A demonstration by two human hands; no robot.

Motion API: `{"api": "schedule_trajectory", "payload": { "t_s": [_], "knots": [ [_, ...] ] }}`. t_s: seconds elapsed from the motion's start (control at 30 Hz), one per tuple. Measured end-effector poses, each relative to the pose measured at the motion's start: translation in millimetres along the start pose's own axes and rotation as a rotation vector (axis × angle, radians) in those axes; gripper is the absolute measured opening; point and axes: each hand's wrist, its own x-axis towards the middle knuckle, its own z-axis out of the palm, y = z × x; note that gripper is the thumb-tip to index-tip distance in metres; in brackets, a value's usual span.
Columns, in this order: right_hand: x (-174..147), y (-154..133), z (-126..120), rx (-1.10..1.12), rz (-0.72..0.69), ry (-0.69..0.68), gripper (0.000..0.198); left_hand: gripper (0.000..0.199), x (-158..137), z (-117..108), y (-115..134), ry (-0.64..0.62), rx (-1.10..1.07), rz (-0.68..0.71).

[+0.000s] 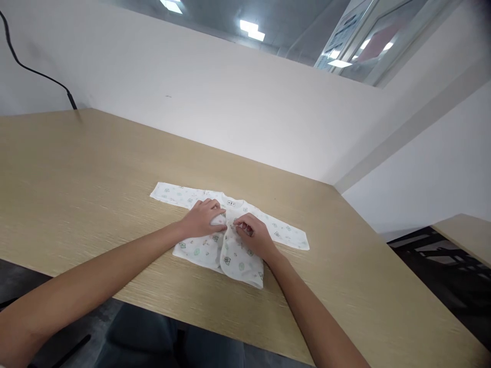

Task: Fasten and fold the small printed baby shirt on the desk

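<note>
A small white long-sleeved baby shirt (241, 258) with a print of little green and dark figures lies spread on the table, its sleeves stretched out to both sides. Its neckline points away from me, and the front opening runs down the middle. My left hand (202, 219) rests on the left front panel, thumb apart from the fingers, beside the opening. Across from it, my right hand (253, 232) pinches the edge of the right front panel near the chest. Whether a snap or button sits between those fingertips is hidden.
The wooden table (95, 179) reaches back to a white wall (215, 107) with glass above it. A black cable (42, 74) hangs down the wall at the far left. Beyond the table's right edge stands another wooden surface (466, 232) over a dark frame.
</note>
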Motion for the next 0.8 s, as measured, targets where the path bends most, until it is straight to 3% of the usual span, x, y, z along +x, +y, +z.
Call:
{"api": "schedule_trajectory", "payload": {
  "t_s": [0.2, 0.37, 0.6, 0.8],
  "knots": [
    [-3, 3, -4, -0.054, -0.072, -0.061, 0.027, 0.032, -4, 0, 7, 0.067, -0.072, -0.003],
    [-1, -3, 1, -0.147, -0.155, -0.074, 0.041, 0.039, -4, 7, 17, 0.072, -0.065, -0.030],
    [-1, -9, 5, -0.236, -0.123, -0.041, 0.041, 0.042, 0, 6, 13, 0.021, -0.107, -0.042],
    [0, -14, 4, -0.078, -0.035, 0.130, 0.019, 0.033, -3, 1, 19, 0.101, -0.168, 0.052]
  ]
}}
